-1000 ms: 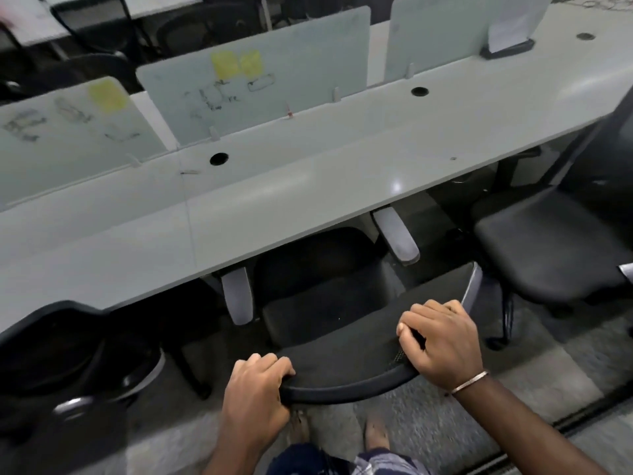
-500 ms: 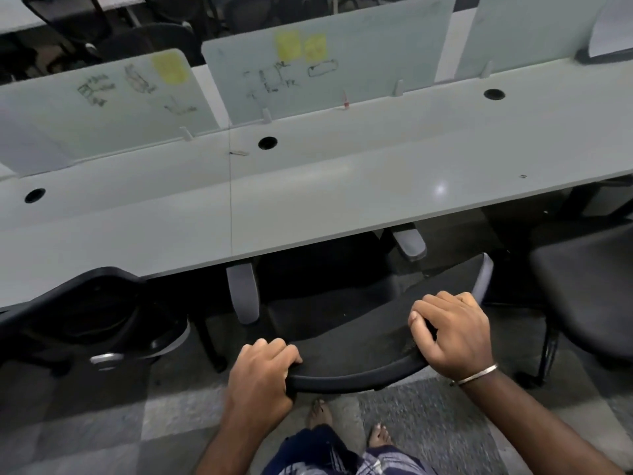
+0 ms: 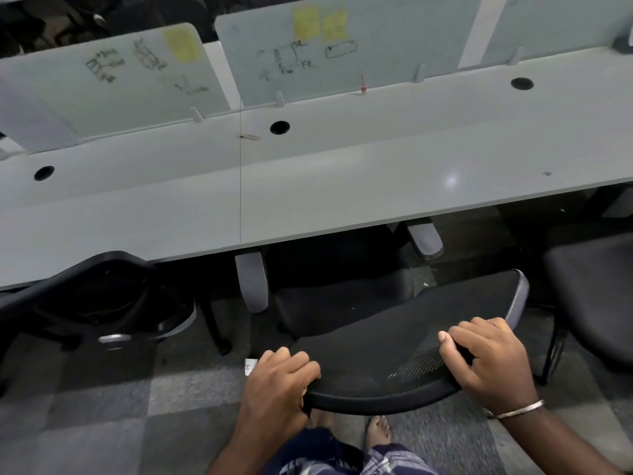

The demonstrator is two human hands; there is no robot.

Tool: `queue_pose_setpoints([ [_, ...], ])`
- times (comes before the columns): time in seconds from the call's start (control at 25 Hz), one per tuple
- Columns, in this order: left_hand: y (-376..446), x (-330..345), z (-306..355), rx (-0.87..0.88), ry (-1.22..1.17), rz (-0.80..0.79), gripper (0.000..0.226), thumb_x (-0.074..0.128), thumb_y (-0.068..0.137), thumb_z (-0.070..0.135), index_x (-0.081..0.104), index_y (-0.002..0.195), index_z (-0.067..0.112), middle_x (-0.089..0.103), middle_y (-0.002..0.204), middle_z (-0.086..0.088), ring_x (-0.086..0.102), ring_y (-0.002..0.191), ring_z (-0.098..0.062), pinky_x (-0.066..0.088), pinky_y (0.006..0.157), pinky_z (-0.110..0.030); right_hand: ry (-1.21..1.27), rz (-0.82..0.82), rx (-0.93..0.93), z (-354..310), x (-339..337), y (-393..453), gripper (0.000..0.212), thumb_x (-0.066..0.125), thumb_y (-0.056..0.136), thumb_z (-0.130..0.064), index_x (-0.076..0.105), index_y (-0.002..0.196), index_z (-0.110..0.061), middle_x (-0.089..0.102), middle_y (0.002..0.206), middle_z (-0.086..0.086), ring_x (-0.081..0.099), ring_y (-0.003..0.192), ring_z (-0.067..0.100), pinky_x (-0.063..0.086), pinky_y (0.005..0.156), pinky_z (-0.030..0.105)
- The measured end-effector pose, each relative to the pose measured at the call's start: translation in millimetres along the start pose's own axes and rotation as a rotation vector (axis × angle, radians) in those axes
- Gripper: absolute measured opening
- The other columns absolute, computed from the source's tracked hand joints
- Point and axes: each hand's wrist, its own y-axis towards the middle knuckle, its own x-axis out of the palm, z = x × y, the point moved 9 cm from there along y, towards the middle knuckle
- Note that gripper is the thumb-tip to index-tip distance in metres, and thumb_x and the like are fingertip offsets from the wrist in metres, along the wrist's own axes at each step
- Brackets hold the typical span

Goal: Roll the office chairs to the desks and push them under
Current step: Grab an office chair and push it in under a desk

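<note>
A person stands behind an office chair [image 3: 394,341] at a long grey desk [image 3: 308,200]. The left hand [image 3: 277,382] curls over the left end of the chair's mesh backrest top, fingers wrapped on the rim; the right hand [image 3: 486,361] grips the right end, thumb on the near side, a thin bracelet [image 3: 520,409] at the wrist. The front of the seat sits under the desk's near edge, as do the front ends of both grey armrests [image 3: 251,282], while the backrest stands outside the edge. A strip of checked carpet [image 3: 102,423] lies between the backrest and the person's bare feet [image 3: 376,431]. To the left, a second black chair [image 3: 102,296] sits tucked against the desk edge, near the held chair but apart from it. To the right, a third chair's seat [image 3: 596,296] stands just beside the held backrest, with a narrow gap between them. Frosted dividers [image 3: 120,84] with yellow notes [image 3: 181,44] and scribbles line the desk's far side, and round cable holes [image 3: 280,127] pierce the top.

Compared with half a second ago, both hands keep the same grip on the backrest, and the chair sits about as deep under the desk; the view has shifted slightly rightward along the desk.
</note>
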Motion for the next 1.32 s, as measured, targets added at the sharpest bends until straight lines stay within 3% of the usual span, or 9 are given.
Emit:
queue_pose_setpoints([
  [0.32,-12.9,1.7,9.6,0.055,0.037,-0.011,0.034,0.071,0.063,0.015,0.055,0.084,0.037,0.044,0.079,0.017,0.035,0.071,-0.009,0.025,0.065,-0.030,-0.063,0.035,-0.036,-6.7,-13.8,-35.1,0.039,0.048,0.100,-0.034,0.050,0.063,-0.022,0.042,0.061,-0.005,0.044,0.057,0.022,0.034,0.058,0.040],
  [0.6,8.6,-21.0,-17.5,0.000,0.041,0.020,0.027,0.071,0.069,0.021,0.059,0.087,0.038,0.051,0.079,0.018,0.040,0.070,-0.010,0.035,0.063,-0.030,-0.084,0.094,-0.032,-18.7,-1.7,-18.0,0.034,0.051,0.097,-0.033,0.050,0.064,-0.024,0.044,0.062,-0.005,0.043,0.059,0.019,0.027,0.061,0.035],
  [0.92,56.0,-45.4,-65.9,-0.095,0.033,0.071,0.040,0.073,0.055,0.008,0.065,0.087,0.032,0.059,0.079,0.016,0.047,0.070,-0.015,0.037,0.063,-0.034,-0.074,0.132,-0.049,-27.3,30.8,64.5,0.034,0.054,0.092,-0.029,0.044,0.061,-0.024,0.041,0.057,-0.005,0.041,0.055,0.018,0.029,0.056,0.037],
  [1.16,111.1,-39.8,-77.5,-0.028,0.023,0.056,0.049,0.067,0.047,0.007,0.061,0.087,0.033,0.055,0.080,0.017,0.044,0.071,-0.013,0.037,0.061,-0.031,-0.072,0.118,-0.032,4.8,40.6,120.6,0.034,0.048,0.092,-0.028,0.038,0.061,-0.024,0.038,0.056,-0.005,0.041,0.054,0.020,0.031,0.057,0.038],
  [1.32,143.2,-52.8,-116.8,-0.029,0.023,0.078,0.049,0.064,0.046,0.007,0.062,0.088,0.033,0.057,0.081,0.017,0.047,0.071,-0.015,0.036,0.062,-0.033,-0.083,0.136,-0.005,-7.5,60.1,151.9,0.033,0.051,0.090,-0.027,0.040,0.060,-0.024,0.040,0.056,-0.003,0.042,0.055,0.021,0.029,0.058,0.037],
])
